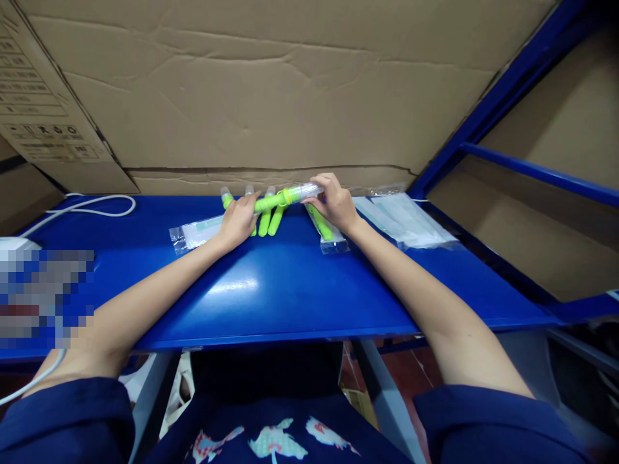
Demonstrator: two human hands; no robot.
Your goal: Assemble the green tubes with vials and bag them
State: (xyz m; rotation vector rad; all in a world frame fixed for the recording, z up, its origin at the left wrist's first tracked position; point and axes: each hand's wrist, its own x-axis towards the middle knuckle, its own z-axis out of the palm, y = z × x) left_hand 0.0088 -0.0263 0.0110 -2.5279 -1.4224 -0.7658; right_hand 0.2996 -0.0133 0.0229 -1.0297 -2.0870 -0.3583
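Observation:
A lime-green stick with a clear, transparent end [271,203] is held above the far part of the blue table, slanting up to the right. My left hand [239,220] is closed around its green end. The fingers of my right hand [334,201] grip the clear end. Under and behind it lie several similar green sticks [264,223] with clear tips, partly hidden by my hands. Another green stick [321,222] rests on a clear plastic sleeve [334,245] below my right hand. A flat packet in clear film [193,233] sticks out beside my left wrist.
White packets in clear film [409,220] lie at the right on the blue table [271,296]. A white cable [109,203] loops at the left, near a blurred-out object [46,293]. Cardboard [271,96] stands behind the table, and a blue frame bar [536,167] at the right.

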